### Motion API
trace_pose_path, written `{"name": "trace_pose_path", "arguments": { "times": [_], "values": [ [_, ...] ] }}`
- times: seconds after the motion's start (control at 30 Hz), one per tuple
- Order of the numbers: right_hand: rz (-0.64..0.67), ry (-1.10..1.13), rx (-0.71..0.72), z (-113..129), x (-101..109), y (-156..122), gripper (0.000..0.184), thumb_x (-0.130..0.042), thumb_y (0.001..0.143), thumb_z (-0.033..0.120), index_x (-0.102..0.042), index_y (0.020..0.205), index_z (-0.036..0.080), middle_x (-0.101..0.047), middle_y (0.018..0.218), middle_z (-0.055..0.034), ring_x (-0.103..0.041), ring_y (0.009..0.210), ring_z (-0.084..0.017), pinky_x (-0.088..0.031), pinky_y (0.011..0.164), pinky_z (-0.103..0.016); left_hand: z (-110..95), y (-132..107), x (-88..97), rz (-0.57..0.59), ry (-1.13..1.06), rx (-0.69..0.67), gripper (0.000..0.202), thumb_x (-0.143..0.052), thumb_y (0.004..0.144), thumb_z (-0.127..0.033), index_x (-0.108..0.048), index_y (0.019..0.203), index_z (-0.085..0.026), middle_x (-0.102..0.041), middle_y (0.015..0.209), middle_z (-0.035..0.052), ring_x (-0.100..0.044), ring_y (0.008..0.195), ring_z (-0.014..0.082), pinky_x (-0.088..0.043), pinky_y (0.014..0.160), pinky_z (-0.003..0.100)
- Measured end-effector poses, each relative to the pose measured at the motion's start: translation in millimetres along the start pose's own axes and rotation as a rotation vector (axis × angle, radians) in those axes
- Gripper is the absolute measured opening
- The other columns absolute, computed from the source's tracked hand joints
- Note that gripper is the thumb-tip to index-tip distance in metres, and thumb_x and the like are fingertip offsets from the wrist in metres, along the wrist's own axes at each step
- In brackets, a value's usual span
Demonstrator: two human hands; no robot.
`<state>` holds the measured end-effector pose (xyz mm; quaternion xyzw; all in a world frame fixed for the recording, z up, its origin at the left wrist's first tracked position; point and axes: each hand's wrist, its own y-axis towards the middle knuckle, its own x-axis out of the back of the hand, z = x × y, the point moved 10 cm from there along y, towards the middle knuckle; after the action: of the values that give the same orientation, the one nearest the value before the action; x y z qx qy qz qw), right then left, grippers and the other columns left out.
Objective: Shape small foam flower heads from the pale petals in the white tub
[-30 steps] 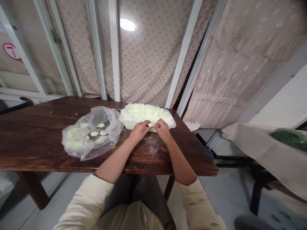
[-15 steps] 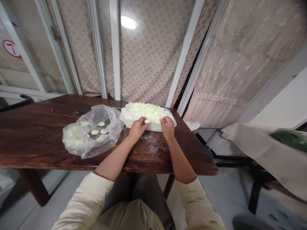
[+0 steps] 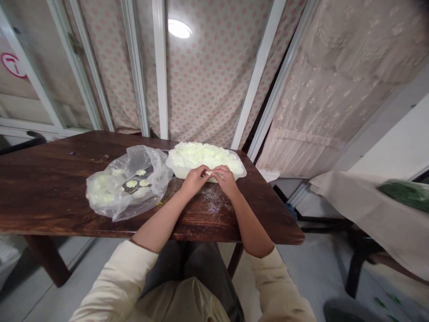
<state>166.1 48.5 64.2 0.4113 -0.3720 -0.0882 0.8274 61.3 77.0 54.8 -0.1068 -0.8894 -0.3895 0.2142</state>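
Note:
My left hand (image 3: 193, 180) and my right hand (image 3: 225, 179) meet fingertip to fingertip in front of a white tub (image 3: 181, 171). Both pinch one small pale yellow-white piece (image 3: 209, 173) between them. The tub is heaped with the same pale flower-like pieces (image 3: 204, 154) and stands at the far side of the dark wooden table (image 3: 50, 197). Left of my hands lies a crumpled clear plastic bag (image 3: 127, 184) with several more pale pieces on and inside it.
White crumbs dust the tabletop (image 3: 214, 201) just below my hands. The table's right edge drops off near my right forearm. Patterned curtains and white window frames hang behind. A cloth-covered surface (image 3: 375, 214) with something green stands at the right.
Half a second ago my hands were apart at the tub's rim, the left holding a piece. They have come back together on a piece, as they were a second ago.

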Motion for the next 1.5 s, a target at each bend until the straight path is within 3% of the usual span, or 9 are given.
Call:
{"name": "trace_pose_path", "arguments": {
  "times": [0.37, 0.87, 1.13, 1.27, 1.33, 1.43, 1.5],
  "values": [
    [-0.067, 0.055, -0.004, -1.5, 9.4, 1.3, 0.016, -0.057, 0.078, 0.030, -0.066, 0.068, 0.021, -0.060, 0.068, -0.0021, -0.052, 0.073, -0.016, -0.042, 0.074, -0.032, 2.6, -1.3, -7.2, 0.056, -0.004, -0.006, 0.027, -0.053, 0.078, -0.036, -0.053, 0.097, -0.018, -0.062, 0.078, 0.0016, -0.060, 0.071, 0.0128, -0.046, 0.067, 0.024],
    [0.016, 0.120, -0.072, -4.0, 3.7, 1.9, 0.019, -0.054, 0.079, 0.031, -0.058, 0.065, 0.019, -0.052, 0.066, -0.0005, -0.048, 0.069, -0.013, -0.038, 0.066, -0.027, -4.7, -3.9, -11.2, 0.133, 0.068, -0.035, 0.028, -0.046, 0.081, -0.041, -0.052, 0.098, -0.019, -0.061, 0.076, 0.0003, -0.057, 0.069, 0.0130, -0.042, 0.065, 0.023],
    [-0.114, 0.195, -0.159, -11.7, 17.6, -0.6, 0.028, -0.062, 0.071, 0.034, -0.046, 0.054, 0.018, -0.048, 0.060, 0.0026, -0.046, 0.060, -0.011, -0.038, 0.061, -0.025, -4.5, -3.8, -10.6, 0.122, 0.088, -0.038, 0.030, -0.046, 0.081, -0.041, -0.052, 0.099, -0.018, -0.059, 0.073, 0.0006, -0.055, 0.067, 0.0129, -0.041, 0.063, 0.023],
    [-0.195, 0.142, -0.234, -20.8, 26.1, -3.0, 0.025, -0.061, 0.071, 0.037, -0.050, 0.057, 0.018, -0.049, 0.058, 0.0023, -0.046, 0.057, -0.011, -0.039, 0.059, -0.025, -0.7, -3.3, -9.0, 0.102, 0.079, -0.014, 0.029, -0.047, 0.081, -0.041, -0.052, 0.098, -0.017, -0.060, 0.074, 0.0016, -0.056, 0.067, 0.0136, -0.042, 0.064, 0.024],
    [-0.282, 0.042, -0.245, -25.6, 37.1, -5.9, 0.023, -0.056, 0.075, 0.037, -0.054, 0.062, 0.018, -0.055, 0.064, -0.0007, -0.050, 0.064, -0.014, -0.041, 0.066, -0.028, -0.5, -3.5, -8.4, 0.098, 0.084, -0.009, 0.030, -0.048, 0.080, -0.041, -0.052, 0.098, -0.018, -0.061, 0.074, 0.0017, -0.056, 0.068, 0.0140, -0.042, 0.064, 0.024],
    [-0.361, -0.223, -0.288, -35.7, 50.2, -11.7, 0.022, -0.048, 0.080, 0.032, -0.062, 0.079, 0.016, -0.064, 0.085, -0.0084, -0.053, 0.086, -0.021, -0.038, 0.084, -0.038, -3.7, -4.2, -9.5, 0.107, 0.087, -0.025, 0.029, -0.047, 0.080, -0.042, -0.053, 0.096, -0.018, -0.061, 0.078, 0.0020, -0.057, 0.069, 0.0142, -0.043, 0.066, 0.025],
    [-0.372, -0.379, -0.336, -42.4, 54.6, -15.0, 0.028, -0.047, 0.079, 0.030, -0.062, 0.098, 0.015, -0.062, 0.104, -0.0127, -0.049, 0.100, -0.026, -0.031, 0.091, -0.047, -5.9, -4.6, -10.9, 0.118, 0.085, -0.033, 0.028, -0.047, 0.081, -0.041, -0.053, 0.095, -0.018, -0.062, 0.081, 0.0021, -0.057, 0.070, 0.0141, -0.043, 0.066, 0.025]
  ]
}}
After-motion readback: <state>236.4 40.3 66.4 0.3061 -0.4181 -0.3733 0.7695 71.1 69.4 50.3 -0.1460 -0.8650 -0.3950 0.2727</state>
